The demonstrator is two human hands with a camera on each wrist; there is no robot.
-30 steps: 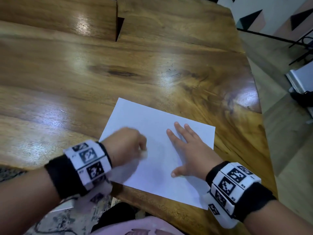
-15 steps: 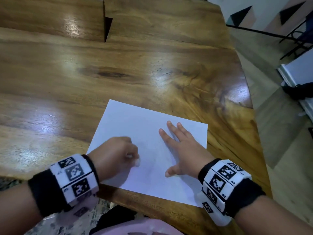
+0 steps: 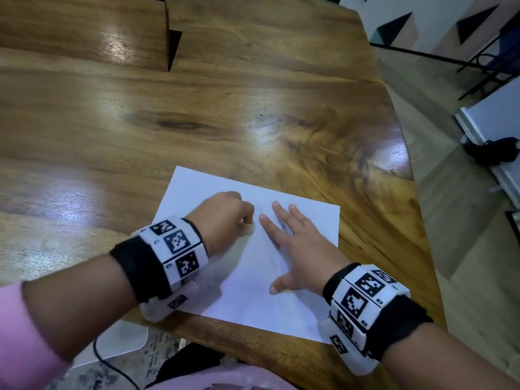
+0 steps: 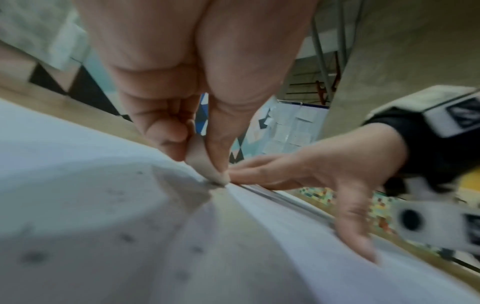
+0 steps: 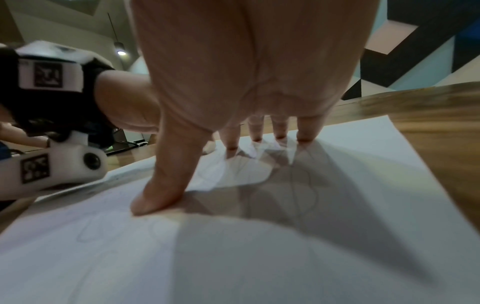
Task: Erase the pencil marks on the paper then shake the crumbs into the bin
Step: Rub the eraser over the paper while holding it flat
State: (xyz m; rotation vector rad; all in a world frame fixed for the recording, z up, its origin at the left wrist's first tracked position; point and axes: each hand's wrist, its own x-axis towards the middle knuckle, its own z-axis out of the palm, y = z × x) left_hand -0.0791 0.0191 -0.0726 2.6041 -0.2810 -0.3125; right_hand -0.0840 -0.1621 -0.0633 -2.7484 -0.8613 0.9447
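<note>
- Your left hand (image 3: 225, 218) pinches the eraser (image 4: 205, 162), rubbing the paper (image 3: 304, 220); erasing is under way.
- Your right hand (image 3: 304, 249), at its 3 o'clock, lies flat with fingers spread; next, erase the faint lines (image 5: 303, 185) beneath it.

Each wrist wears a wide black fabric wristband (image 3: 140, 270) wrapped by white blocky plastic segments (image 3: 176, 243) printed with black square coded markers. A white camera housing with a round dark lens (image 4: 410, 220) hangs beneath the wrist. A pink sleeve (image 3: 19, 333) covers the left forearm.

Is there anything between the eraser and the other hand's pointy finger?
No, only bare paper. In the head view, the eraser sits just left of the right hand forefinger.
</note>
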